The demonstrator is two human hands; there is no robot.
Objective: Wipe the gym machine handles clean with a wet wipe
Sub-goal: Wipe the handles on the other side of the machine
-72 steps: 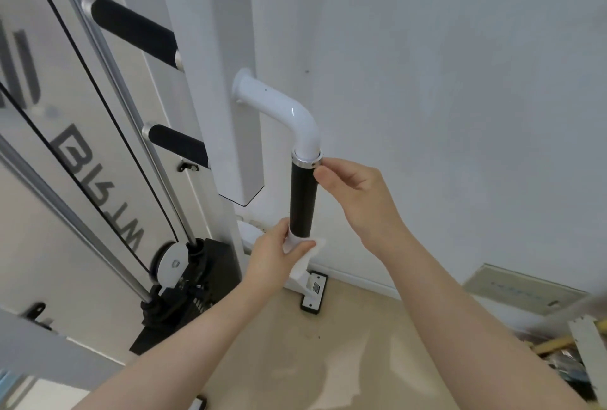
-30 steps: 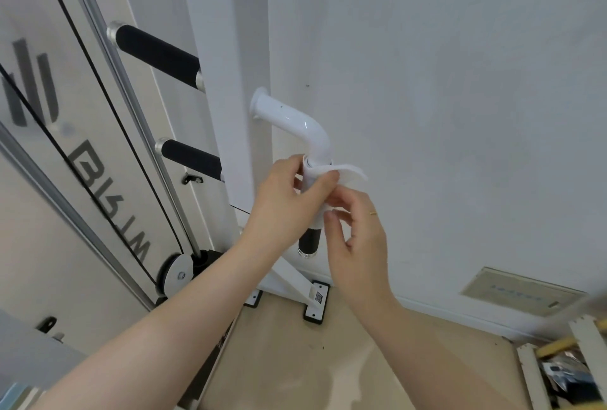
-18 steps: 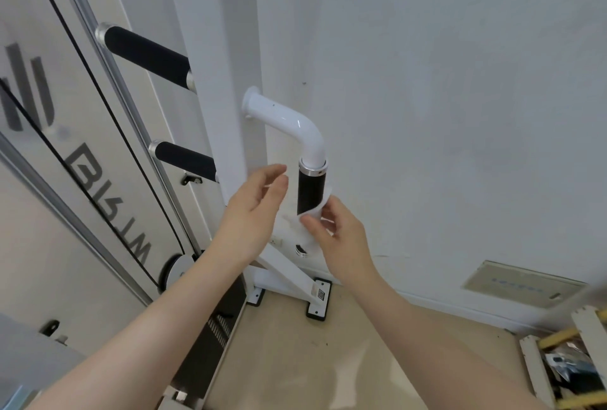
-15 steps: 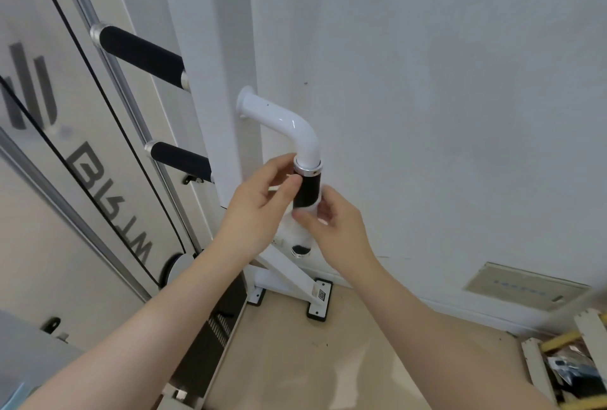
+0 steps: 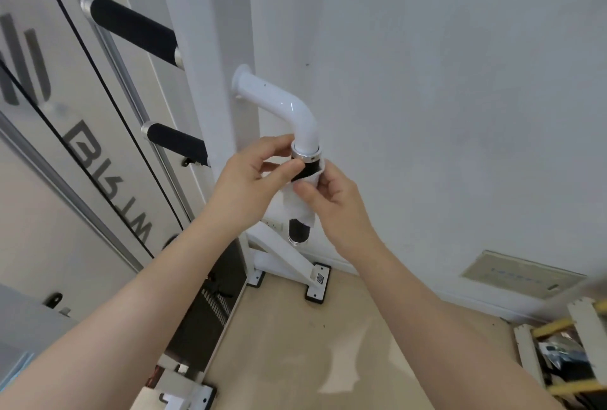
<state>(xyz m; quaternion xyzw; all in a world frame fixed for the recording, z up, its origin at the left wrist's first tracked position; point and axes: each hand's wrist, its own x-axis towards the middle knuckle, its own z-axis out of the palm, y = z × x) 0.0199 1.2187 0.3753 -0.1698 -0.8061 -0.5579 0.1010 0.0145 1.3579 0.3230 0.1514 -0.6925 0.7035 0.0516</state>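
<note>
— Below the white elbow pipe [image 5: 282, 107]: where's the wet wipe [image 5: 297, 202]?
— Wrapped round the black handle [image 5: 307, 170]; right hand [image 5: 331, 202] pinches it there.
— Left hand [image 5: 246, 189]?
— Fingertips nearly closed, at the grip's top beside the metal collar [image 5: 305, 156].

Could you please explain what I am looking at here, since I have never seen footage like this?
This comes from a camera worn on a person's head, looking down at their bare hands. They stand beside a white gym machine near a wall. A bent white tube ends in a black grip. The right hand presses a white wipe around that grip. The left hand pinches at its top, by the metal ring. Two more black grips stick out farther left.
</note>
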